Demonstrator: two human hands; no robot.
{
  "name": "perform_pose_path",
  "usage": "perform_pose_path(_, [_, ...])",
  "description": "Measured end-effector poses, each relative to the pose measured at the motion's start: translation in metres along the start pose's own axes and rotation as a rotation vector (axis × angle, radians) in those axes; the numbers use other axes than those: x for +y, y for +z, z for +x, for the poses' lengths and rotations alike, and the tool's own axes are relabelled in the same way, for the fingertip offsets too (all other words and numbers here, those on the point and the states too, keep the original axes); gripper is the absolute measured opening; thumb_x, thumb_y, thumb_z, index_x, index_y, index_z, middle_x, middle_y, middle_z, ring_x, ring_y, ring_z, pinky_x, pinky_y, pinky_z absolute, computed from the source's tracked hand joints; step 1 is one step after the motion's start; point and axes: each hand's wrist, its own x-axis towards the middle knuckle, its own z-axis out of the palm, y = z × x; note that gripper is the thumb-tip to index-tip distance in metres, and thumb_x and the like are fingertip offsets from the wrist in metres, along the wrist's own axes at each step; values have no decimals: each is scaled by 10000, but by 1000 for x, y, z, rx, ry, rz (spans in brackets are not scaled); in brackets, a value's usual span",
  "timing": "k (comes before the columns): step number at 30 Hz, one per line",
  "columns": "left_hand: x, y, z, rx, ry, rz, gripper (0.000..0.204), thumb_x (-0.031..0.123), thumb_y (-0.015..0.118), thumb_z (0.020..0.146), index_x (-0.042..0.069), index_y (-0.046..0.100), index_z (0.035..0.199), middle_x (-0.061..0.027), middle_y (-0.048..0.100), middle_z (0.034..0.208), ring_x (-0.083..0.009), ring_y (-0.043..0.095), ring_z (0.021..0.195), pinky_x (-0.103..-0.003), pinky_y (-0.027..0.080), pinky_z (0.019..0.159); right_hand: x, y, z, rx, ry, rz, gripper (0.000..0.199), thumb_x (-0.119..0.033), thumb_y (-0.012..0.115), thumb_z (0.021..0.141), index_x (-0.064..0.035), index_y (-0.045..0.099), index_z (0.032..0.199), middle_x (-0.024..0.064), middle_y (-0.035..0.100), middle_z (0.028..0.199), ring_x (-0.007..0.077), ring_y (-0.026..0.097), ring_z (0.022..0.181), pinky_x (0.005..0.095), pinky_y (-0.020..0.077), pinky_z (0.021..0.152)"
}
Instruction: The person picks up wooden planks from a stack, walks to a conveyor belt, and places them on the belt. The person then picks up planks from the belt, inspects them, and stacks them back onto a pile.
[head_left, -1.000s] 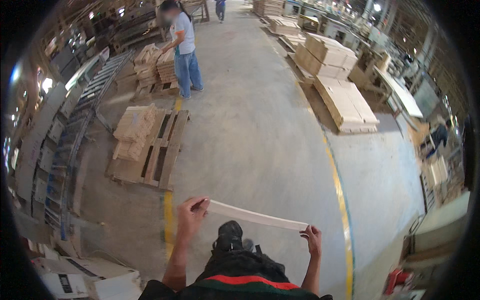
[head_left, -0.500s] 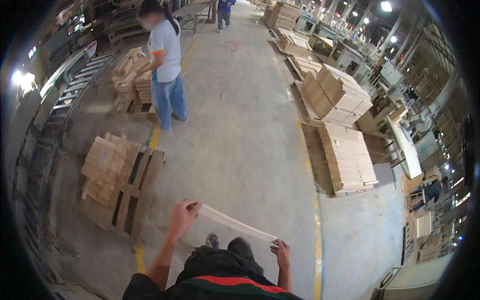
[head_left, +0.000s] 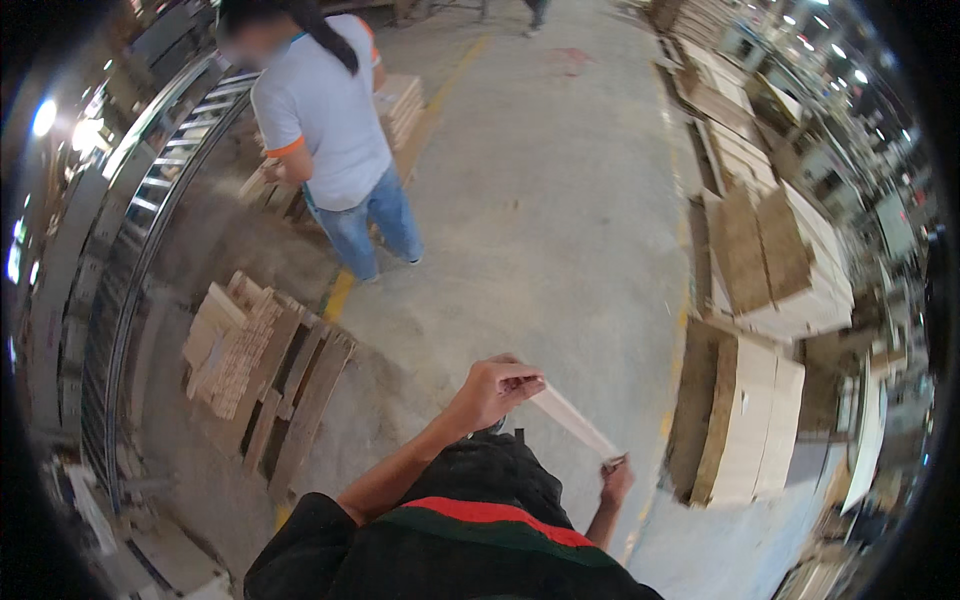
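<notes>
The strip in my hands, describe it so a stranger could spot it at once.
Find the grey aisle, then the black shirt at the picture's bottom edge. Just beyond the shirt, the left hand and right hand hold the strip, pale and thin, slanting down rightward. Unlike the wood stack at left, it is one piece, held by its ends.

A roller conveyor point(head_left: 172, 160) runs down the left. Near it sits a wooden pallet point(head_left: 313, 415) bearing stacked wood pieces point(head_left: 235, 350); beyond stands a co-worker point(head_left: 330, 110) — white shirt point(head_left: 340, 140), orange trim point(head_left: 287, 149), blue jeans point(head_left: 396, 218). A yellow line point(head_left: 341, 295) shows on the grey floor point(head_left: 540, 270) between pallet and co-worker. At right, 2 big pale stacks point(head_left: 750, 420) stand close together — machinery point(head_left: 895, 225) blurs behind.
</notes>
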Motion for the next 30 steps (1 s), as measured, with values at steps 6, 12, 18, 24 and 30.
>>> perform_pose_path(6, [-94, -50, 223, 157, -284, -280, 187, 110, 658, 851, -29, 678, 974, -54, 653, 791, -98, 591, 661, -232, 474, 586, -259, 245, 186, -264, -362, -140, 306, -336, 547, 926, -55, 560, 805, 43, 572, 686, 156, 577, 593, 283, 463, 519])
perform_pose_path(12, [-226, -87, 457, 365, -537, -314, 232, 185, 660, 864, -12, 688, 983, -65, 671, 713, -94, 606, 621, -231, 493, 588, -323, 457, 347, -253, -299, -418, 230, -278, 570, 906, -49, 586, 895, 62, 594, 799, 186, 621, 726, 305, 507, 571])
perform_pose_path(18, [-217, -193, 703, 479, -374, -70, 240, 189, 674, 843, -22, 687, 957, -84, 683, 758, -113, 632, 682, -256, 515, 656, -376, 645, 377, -212, 34, -142, 280, -294, 540, 914, -16, 560, 929, 80, 592, 795, 193, 593, 651, 302, 511, 575])
perform_pose_path(24, [-233, -280, 953, 356, -378, -136, 219, 137, 682, 826, -36, 681, 961, -87, 684, 874, -119, 632, 814, -252, 506, 749, -400, 837, 501, -435, 141, 238, 165, -160, 589, 885, -2, 561, 925, 63, 579, 780, 187, 594, 695, 272, 503, 615])
perform_pose_path(30, [-289, -382, 1172, 579, -376, -469, 191, 64, 651, 834, 1, 671, 1013, -38, 663, 913, -87, 602, 839, -227, 482, 770, -537, 1132, 600, -585, -537, -427, 188, -119, 558, 876, 13, 596, 1004, 61, 603, 792, 201, 594, 705, 296, 482, 653])
